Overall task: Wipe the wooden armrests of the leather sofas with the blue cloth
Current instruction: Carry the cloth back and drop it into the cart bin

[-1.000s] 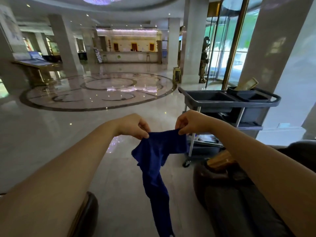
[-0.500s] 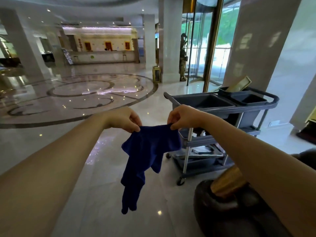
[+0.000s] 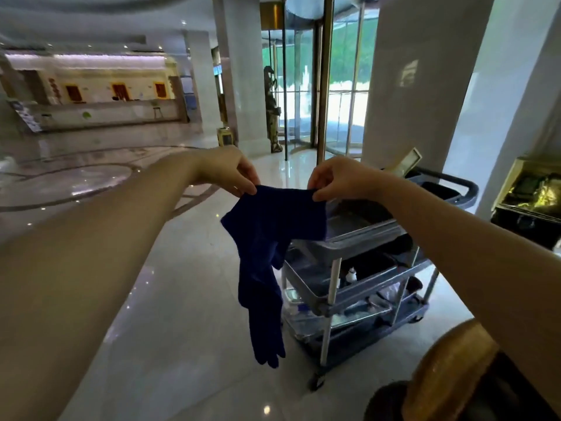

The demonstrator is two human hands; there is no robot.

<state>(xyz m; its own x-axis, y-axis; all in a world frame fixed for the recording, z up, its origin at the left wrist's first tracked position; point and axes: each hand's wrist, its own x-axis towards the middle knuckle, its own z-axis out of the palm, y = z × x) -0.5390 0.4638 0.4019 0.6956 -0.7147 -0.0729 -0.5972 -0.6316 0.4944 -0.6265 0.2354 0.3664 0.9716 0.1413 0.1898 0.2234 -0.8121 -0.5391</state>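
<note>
A dark blue cloth (image 3: 273, 235) hangs in the air in front of me, its top edge stretched between both hands and a long tail drooping toward the floor. My left hand (image 3: 226, 170) pinches the cloth's left corner. My right hand (image 3: 340, 179) pinches the right corner. At the lower right, a rounded wooden armrest (image 3: 446, 372) caps the dark leather sofa (image 3: 385, 402), below my right forearm and well under the cloth.
A grey three-shelf cleaning cart (image 3: 364, 284) on castors stands just behind the cloth, right of centre. A large white pillar (image 3: 419, 86) rises behind it. A dark and gold stand (image 3: 531, 199) sits at the right edge. Polished marble floor (image 3: 170, 329) spreads to the left.
My view has swung right, so the cart and armrest sit more central. Both hands kept their pinch on the cloth, which hangs bunched with a shorter tail than a second ago.
</note>
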